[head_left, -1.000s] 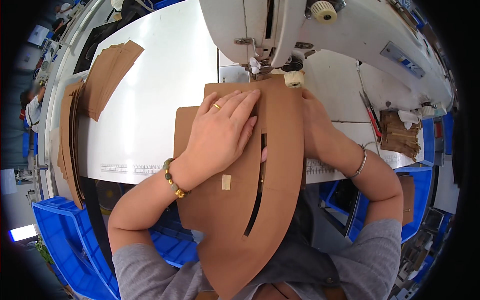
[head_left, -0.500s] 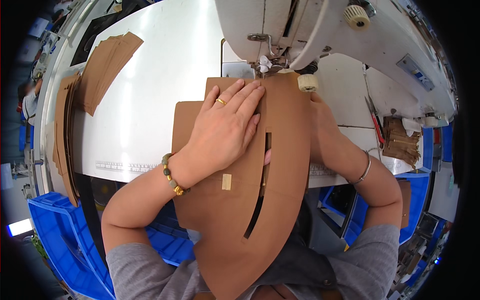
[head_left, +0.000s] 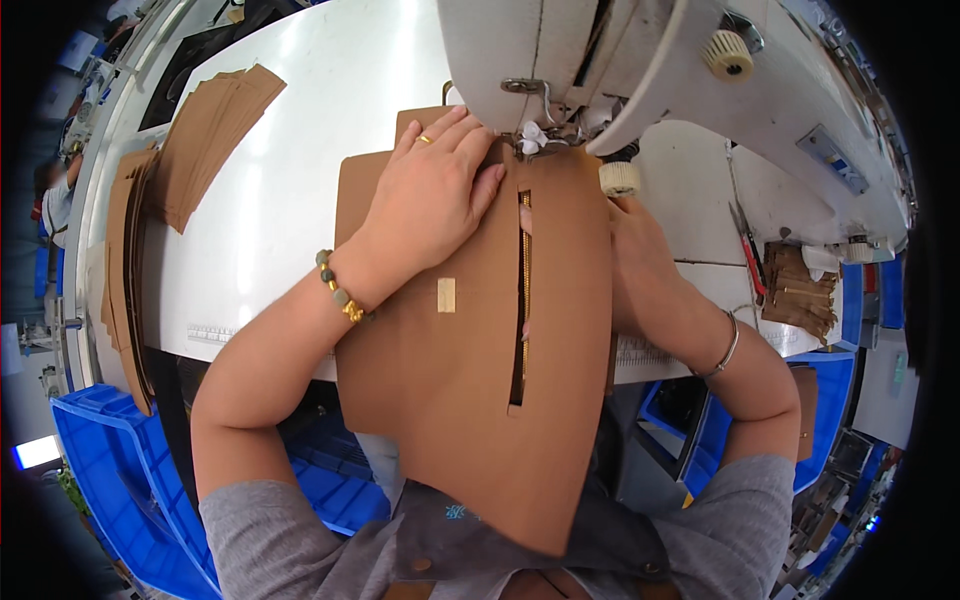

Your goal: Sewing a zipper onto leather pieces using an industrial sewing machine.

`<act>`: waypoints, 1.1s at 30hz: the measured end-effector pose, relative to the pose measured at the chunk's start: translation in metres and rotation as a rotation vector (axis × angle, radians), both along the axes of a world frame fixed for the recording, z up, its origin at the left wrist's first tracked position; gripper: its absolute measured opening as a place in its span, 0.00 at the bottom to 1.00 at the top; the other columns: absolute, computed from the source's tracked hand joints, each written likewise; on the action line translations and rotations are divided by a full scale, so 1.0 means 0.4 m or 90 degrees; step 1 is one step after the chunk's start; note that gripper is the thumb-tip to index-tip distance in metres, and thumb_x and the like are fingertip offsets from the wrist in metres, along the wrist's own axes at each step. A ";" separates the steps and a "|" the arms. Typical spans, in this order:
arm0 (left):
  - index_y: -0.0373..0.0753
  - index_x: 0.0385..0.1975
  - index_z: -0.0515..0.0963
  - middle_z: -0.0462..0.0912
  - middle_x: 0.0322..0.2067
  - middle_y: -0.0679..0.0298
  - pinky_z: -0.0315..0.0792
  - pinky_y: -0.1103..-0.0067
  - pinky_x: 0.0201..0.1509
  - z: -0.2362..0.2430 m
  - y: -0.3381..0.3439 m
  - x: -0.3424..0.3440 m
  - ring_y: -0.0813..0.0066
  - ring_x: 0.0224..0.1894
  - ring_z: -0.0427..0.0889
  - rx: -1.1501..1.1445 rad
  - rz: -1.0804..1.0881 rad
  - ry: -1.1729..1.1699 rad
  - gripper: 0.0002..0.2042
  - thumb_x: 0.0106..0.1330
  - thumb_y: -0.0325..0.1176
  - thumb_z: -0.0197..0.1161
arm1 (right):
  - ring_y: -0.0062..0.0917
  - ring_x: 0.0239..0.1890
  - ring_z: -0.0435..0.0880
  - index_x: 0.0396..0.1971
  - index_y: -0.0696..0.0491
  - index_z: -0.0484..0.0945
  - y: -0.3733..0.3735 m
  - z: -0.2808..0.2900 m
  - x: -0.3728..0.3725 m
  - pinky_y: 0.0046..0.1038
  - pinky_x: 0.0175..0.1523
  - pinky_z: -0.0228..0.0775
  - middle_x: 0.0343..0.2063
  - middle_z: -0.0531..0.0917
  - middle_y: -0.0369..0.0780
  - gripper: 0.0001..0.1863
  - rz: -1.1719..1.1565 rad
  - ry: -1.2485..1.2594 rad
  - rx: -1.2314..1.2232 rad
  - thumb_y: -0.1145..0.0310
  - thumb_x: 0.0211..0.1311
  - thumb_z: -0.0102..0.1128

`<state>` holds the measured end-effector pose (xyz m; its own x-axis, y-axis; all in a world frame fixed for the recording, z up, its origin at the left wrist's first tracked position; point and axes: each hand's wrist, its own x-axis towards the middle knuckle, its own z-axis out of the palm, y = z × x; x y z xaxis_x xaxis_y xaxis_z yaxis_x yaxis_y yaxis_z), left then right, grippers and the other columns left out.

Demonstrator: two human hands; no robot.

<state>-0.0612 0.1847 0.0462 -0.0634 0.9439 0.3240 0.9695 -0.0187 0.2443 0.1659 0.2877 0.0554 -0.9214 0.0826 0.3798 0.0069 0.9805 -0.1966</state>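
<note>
A large brown leather-like panel (head_left: 450,375) lies under the head of a white sewing machine (head_left: 545,60) and hangs over the table's front edge. A long narrow slot in it shows a gold-toothed zipper (head_left: 527,270). My left hand (head_left: 435,185) rests flat on the panel's upper left, fingers stretched toward the presser foot (head_left: 540,145). At the panel's right edge is my right hand (head_left: 640,250); its fingers pass underneath and are mostly hidden, with bits of skin showing through the slot. A small pale tape patch (head_left: 446,295) sits left of the slot.
Stacked brown pieces (head_left: 215,140) lie at the left of the white table (head_left: 300,200), above a blue bin (head_left: 120,470). Right of the machine are red-handled scissors (head_left: 750,255) and a bundle of brown zipper strips (head_left: 800,290). A ruler strip (head_left: 215,335) runs along the table's front.
The panel has moved away from me under the machine, its lower end swinging right and the slot turning straighter. My left hand has slid forward and slightly left with it.
</note>
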 end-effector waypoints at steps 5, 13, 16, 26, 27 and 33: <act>0.35 0.54 0.77 0.81 0.60 0.54 0.68 0.52 0.71 -0.002 0.038 -0.027 0.52 0.71 0.73 0.001 -0.012 0.008 0.15 0.76 0.38 0.58 | 0.42 0.53 0.83 0.61 0.51 0.81 -0.004 0.001 -0.002 0.50 0.65 0.69 0.49 0.84 0.45 0.31 -0.016 -0.009 0.013 0.60 0.54 0.69; 0.36 0.61 0.79 0.80 0.61 0.49 0.69 0.57 0.71 0.047 -0.088 0.052 0.49 0.65 0.78 0.027 -0.045 0.003 0.20 0.72 0.37 0.65 | 0.41 0.53 0.83 0.60 0.53 0.81 -0.004 0.001 -0.003 0.50 0.66 0.69 0.51 0.84 0.45 0.30 -0.015 -0.013 0.021 0.60 0.55 0.69; 0.38 0.71 0.72 0.73 0.71 0.57 0.61 0.49 0.77 0.036 -0.113 0.062 0.55 0.75 0.70 -0.071 -0.054 -0.006 0.27 0.74 0.40 0.63 | 0.41 0.53 0.83 0.59 0.55 0.81 -0.002 0.000 -0.002 0.50 0.67 0.70 0.50 0.84 0.45 0.30 -0.007 -0.005 0.027 0.62 0.55 0.68; 0.40 0.70 0.74 0.74 0.71 0.58 0.59 0.48 0.77 0.028 -0.112 0.055 0.54 0.75 0.69 -0.050 -0.080 -0.015 0.24 0.77 0.38 0.60 | 0.42 0.61 0.82 0.62 0.56 0.80 0.004 0.003 -0.005 0.44 0.61 0.75 0.57 0.84 0.45 0.47 0.003 -0.058 0.059 0.39 0.46 0.78; 0.40 0.70 0.74 0.74 0.71 0.58 0.58 0.48 0.77 0.027 -0.113 0.054 0.54 0.75 0.69 -0.051 -0.082 -0.020 0.23 0.77 0.38 0.59 | 0.40 0.56 0.83 0.60 0.54 0.82 0.001 0.001 -0.008 0.44 0.63 0.73 0.53 0.85 0.44 0.37 -0.004 -0.026 0.045 0.50 0.50 0.73; 0.40 0.70 0.74 0.73 0.72 0.60 0.58 0.47 0.78 0.027 -0.113 0.051 0.53 0.76 0.68 -0.062 -0.092 -0.024 0.23 0.77 0.36 0.58 | 0.37 0.53 0.85 0.58 0.51 0.83 -0.002 -0.002 -0.009 0.45 0.67 0.71 0.50 0.86 0.42 0.29 -0.011 0.009 0.019 0.60 0.54 0.69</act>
